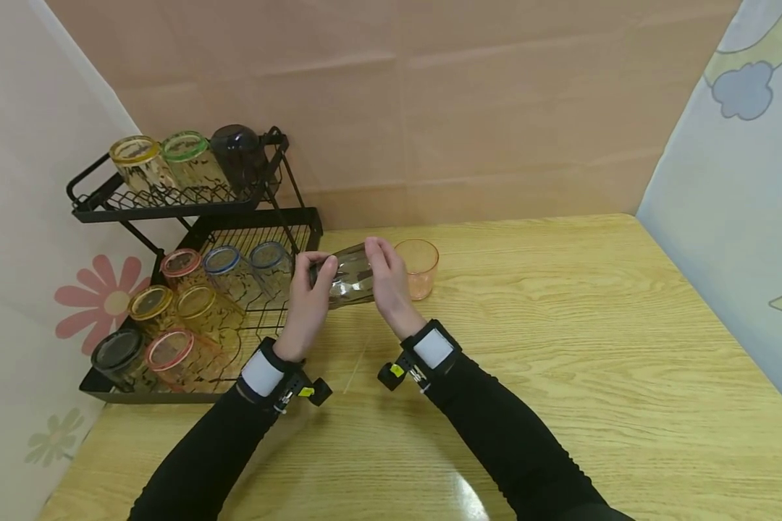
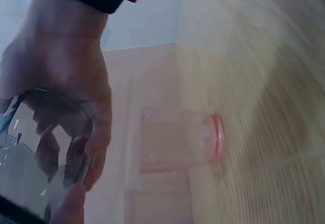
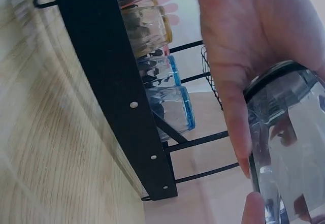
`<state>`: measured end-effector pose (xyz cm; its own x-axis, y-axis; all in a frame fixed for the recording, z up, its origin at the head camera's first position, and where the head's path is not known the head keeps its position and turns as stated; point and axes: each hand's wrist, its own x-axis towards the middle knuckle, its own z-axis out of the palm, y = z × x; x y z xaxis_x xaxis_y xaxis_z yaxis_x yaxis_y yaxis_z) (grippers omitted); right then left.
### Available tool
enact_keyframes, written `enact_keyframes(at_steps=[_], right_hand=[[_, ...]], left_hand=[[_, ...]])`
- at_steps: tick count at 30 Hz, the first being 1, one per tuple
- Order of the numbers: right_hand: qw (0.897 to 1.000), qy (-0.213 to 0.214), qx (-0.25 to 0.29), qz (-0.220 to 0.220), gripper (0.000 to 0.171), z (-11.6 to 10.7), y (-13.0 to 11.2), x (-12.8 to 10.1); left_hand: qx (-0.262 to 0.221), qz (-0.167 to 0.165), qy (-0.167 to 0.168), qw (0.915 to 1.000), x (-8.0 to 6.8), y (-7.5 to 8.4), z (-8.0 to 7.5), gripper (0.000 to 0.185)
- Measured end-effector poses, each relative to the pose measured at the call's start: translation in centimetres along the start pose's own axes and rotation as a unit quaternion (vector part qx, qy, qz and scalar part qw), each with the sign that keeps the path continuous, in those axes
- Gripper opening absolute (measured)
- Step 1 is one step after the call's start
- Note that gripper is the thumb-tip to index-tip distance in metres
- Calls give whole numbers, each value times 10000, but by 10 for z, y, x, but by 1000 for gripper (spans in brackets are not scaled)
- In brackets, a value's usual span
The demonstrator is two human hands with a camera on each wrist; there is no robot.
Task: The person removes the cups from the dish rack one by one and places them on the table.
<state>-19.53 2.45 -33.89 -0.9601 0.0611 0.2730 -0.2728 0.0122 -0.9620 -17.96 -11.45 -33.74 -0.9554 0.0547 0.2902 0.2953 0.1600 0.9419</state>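
Note:
A smoky grey drinking glass [image 1: 350,282] is held on its side above the table, one hand at each end. My left hand [image 1: 305,302] grips its left end, thumb along the near side. Around the right end my right hand [image 1: 392,288] has its fingers and thumb curled. Both wrist views show the clear grey wall of the glass [image 3: 292,153] against the palms. Just behind and right of the right hand, a pinkish-orange glass [image 1: 420,273] stands on the table, apart from the hands; the left wrist view shows this glass [image 2: 177,141] sideways.
At the left stands a black two-tier rack [image 1: 202,397]. Its upper shelf holds a yellow glass [image 1: 140,165], a green glass [image 1: 192,155] and a dark glass [image 1: 237,155]. Several coloured glasses, including a red one [image 1: 172,354], fill the lower tier. The wooden table [image 1: 560,325] extends right.

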Motion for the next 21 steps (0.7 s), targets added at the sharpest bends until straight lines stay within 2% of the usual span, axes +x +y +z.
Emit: enact_keyframes(at_steps=[4,9,12,16,19,21], right_hand=[[9994,-191,-138,-262,36,-7,2,-4],[9932,-756,-637,-616,33,-21,9,-13],[9846,-1011,-1147,-847,37,-31,12,-19],[9682,-1245,-1854,-1127,44,-46,12,-24],[9543,-1387,-2336,-1248,47,-58,12,-26],[9437,-1512,-2630,-1319,48,-65,12,-27]], left_hand=[[623,-221,-805,9946,-1,3,-12,37],[1381,-625,-1879,9704,-5,1,-32,45],[1886,-692,-2303,9521,-7,2,-42,50],[2630,-521,-2669,9257,-10,5,-55,59],[3254,-322,-2855,9009,-11,7,-63,69],[3749,-93,-2912,8801,-11,7,-68,75]])
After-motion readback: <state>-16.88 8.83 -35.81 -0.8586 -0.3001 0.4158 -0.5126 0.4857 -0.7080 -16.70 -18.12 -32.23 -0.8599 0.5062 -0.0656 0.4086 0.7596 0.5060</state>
